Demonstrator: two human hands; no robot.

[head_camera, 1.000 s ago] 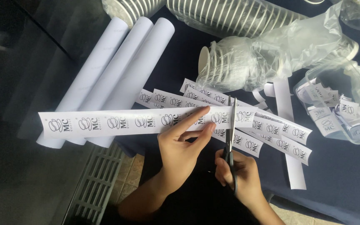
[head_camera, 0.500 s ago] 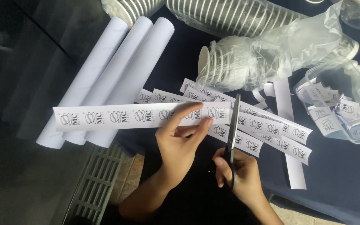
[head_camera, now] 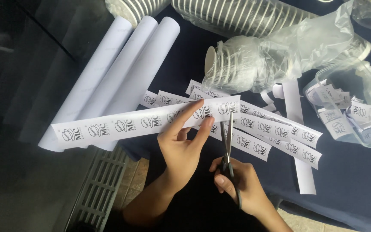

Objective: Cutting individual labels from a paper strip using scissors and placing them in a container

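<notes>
My left hand (head_camera: 183, 146) pinches a long white paper strip (head_camera: 121, 124) printed with a row of dark logos, holding it level above the table edge. My right hand (head_camera: 237, 184) grips a pair of scissors (head_camera: 227, 141), blades pointing away from me and slightly apart at the strip's right end, just right of my left fingers. Several more printed strips (head_camera: 275, 133) lie on the dark blue tablecloth beneath.
Three white paper rolls (head_camera: 121, 73) lie at the left. Stacked paper cups in plastic wrap (head_camera: 254, 60) sit behind the strips. A clear plastic tub of cut labels (head_camera: 344, 116) stands at the right. A floor grate (head_camera: 99, 189) shows below the table edge.
The strip has slid to the right through my left hand, bringing a new section to the scissors. The scissors stay in nearly the same place.
</notes>
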